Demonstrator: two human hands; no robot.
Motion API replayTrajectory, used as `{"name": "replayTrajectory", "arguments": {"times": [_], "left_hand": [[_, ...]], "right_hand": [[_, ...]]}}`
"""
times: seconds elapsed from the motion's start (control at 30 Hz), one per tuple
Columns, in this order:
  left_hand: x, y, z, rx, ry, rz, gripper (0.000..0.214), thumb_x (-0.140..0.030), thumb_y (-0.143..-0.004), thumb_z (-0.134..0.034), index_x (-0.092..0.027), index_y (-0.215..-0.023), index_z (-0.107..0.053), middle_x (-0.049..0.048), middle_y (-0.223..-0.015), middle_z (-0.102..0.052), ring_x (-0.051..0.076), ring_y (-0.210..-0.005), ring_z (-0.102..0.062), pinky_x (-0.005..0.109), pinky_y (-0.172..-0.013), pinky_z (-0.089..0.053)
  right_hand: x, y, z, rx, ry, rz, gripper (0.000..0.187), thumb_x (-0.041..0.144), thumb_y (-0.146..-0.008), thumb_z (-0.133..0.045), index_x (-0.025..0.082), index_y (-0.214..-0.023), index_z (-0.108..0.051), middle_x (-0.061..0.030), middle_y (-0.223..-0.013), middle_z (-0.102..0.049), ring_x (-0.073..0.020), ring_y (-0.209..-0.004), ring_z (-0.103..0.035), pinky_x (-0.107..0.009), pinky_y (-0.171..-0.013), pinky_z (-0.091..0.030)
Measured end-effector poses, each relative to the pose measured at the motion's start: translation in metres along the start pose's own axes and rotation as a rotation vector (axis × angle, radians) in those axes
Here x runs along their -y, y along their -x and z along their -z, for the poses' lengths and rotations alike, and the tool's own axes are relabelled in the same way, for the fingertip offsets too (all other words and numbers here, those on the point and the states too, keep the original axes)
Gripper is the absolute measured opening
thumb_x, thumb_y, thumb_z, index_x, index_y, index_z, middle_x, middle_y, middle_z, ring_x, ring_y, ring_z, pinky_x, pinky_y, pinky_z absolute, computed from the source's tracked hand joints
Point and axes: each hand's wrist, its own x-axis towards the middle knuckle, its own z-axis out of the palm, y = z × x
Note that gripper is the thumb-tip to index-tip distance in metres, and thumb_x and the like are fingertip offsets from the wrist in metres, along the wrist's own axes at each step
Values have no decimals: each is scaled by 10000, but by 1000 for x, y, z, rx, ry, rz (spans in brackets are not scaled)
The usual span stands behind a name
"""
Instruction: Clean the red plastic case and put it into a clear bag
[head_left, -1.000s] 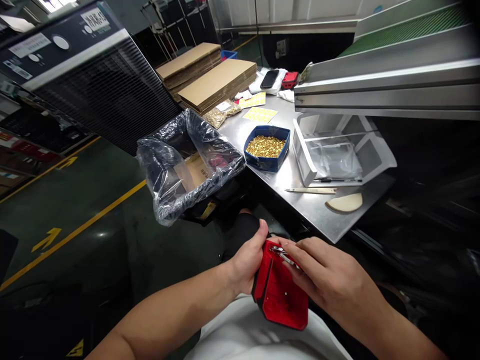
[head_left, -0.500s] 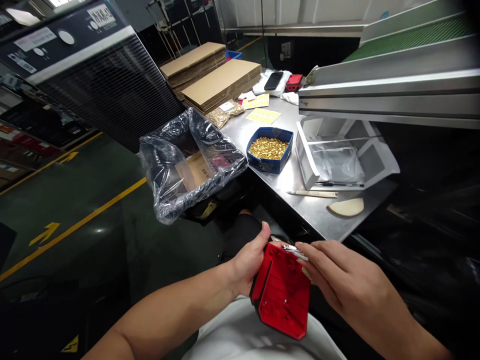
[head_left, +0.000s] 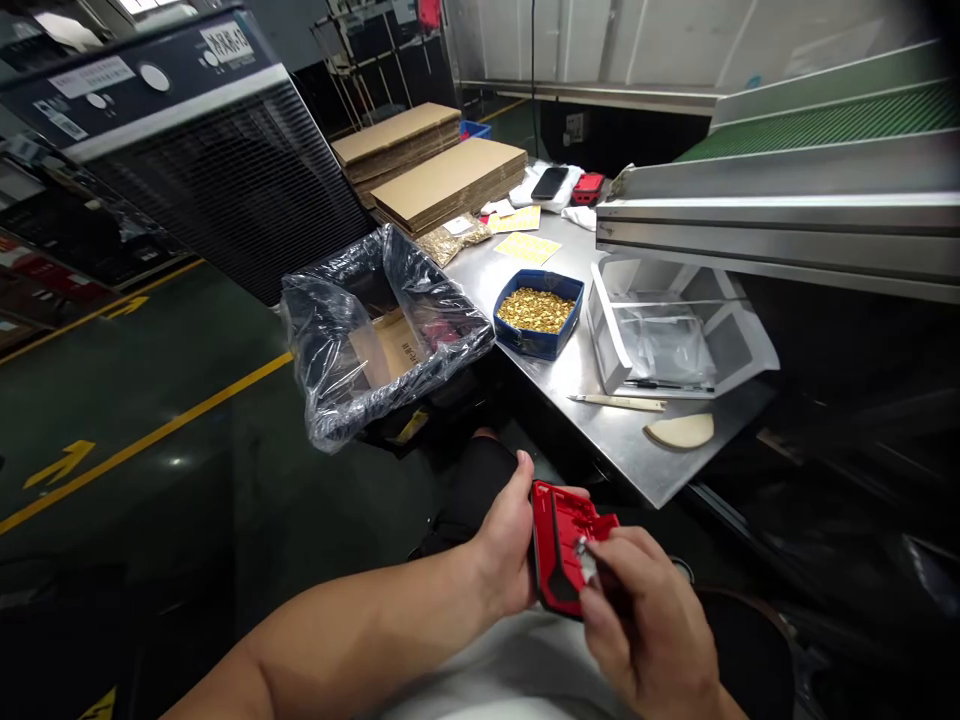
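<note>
Red plastic part is being held low over the person's lap, just off the near corner of the desk and not touching it. The left hand is wrapping around the part's left edge, thumb up along its top corner and fingers curled behind it, so this hand is closed in a firm grip on the part. The right hand is coming in from the lower right with its fingers bunched together, pinching a small metal piece and pressing it against the part's inner face; how it is seated there is too small to tell.

On the desk, a blue tray of brass bits is sitting near the left edge, with a white open box just beside it toward the right edge. A thin stick and a pale flat disc are lying near the near corner. Flat cardboard stacks are resting at the far end. A bag-lined bin is standing on the floor against the desk's left edge.
</note>
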Motion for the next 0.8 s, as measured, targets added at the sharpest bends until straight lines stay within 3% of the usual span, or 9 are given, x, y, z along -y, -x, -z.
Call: {"name": "replayTrajectory", "arguments": {"times": [0.03, 0.13, 0.2, 0.27, 0.37, 0.6, 0.7, 0.8], "left_hand": [[4, -1, 0, -60, -66, -127, 801, -801, -877, -259, -117, -1046, -640, 152, -991, -669, 266, -909, -652, 377, -869, -499], [14, 4, 2, -196, -478, -692, 509, -618, -949, -451, -188, -1173, -606, 96, -1207, -618, 243, -1155, -564, 352, -1045, -412], [18, 11, 4, -179, -768, -988, 382, -478, -990, -469, -232, -1262, -575, 65, -1327, -567, 222, -1269, -489, 337, -1127, -336], [20, 19, 4, -111, -953, -1127, 341, -384, -1008, -456, -252, -1305, -560, 53, -1353, -565, 217, -1292, -475, 353, -1164, -298], [21, 28, 2, -24, -1039, -1186, 302, -288, -1010, -454, -257, -1286, -573, 46, -1279, -630, 202, -1237, -533, 362, -1172, -303], [15, 32, 1, 36, -1195, -1267, 348, -218, -934, -595, -233, -1275, -528, 55, -1171, -653, 185, -1071, -615, 303, -992, -471], [7, 32, 0, 76, -1273, -1252, 543, -326, -818, -769, -214, -1295, -534, 79, -1127, -644, 218, -1007, -615, 321, -957, -480], [-5, 33, 1, 225, -1372, -1108, 800, -446, -654, -880, -232, -1348, -544, 108, -1192, -602, 260, -1043, -599, 341, -967, -481]], "right_hand": [[-4, 0, -1, -51, -28, -197, 169, 285, -910, -539, 188, -1043, -576, -28, -821, -665, -133, -691, -631, -254, -646, -528], [-13, -4, -2, -189, -298, -793, 267, 451, -946, -491, 202, -977, -584, -19, -765, -633, -141, -648, -617, -233, -555, -511], [-14, -8, -1, -230, -518, -965, 332, 526, -921, -511, 201, -964, -568, -11, -735, -598, -148, -619, -601, -241, -527, -516], [-14, -10, -2, -232, -603, -1017, 372, 564, -881, -560, 202, -968, -563, -4, -723, -578, -150, -596, -588, -253, -516, -523], [-12, -9, -2, -224, -578, -1018, 393, 581, -874, -563, 201, -976, -567, -8, -729, -593, -159, -609, -601, -262, -534, -530], [-14, -2, 1, -137, -458, -935, 364, 554, -910, -526, 209, -1009, -583, -28, -825, -646, -157, -718, -617, -254, -638, -525], [-15, -3, 4, -98, -376, -897, 367, 567, -913, -514, 215, -977, -597, 3, -753, -608, -127, -670, -576, -217, -600, -489], [-18, -10, 10, -8, -386, -916, 387, 584, -906, -512, 205, -926, -590, 11, -688, -562, -125, -584, -523, -222, -503, -447]]}}
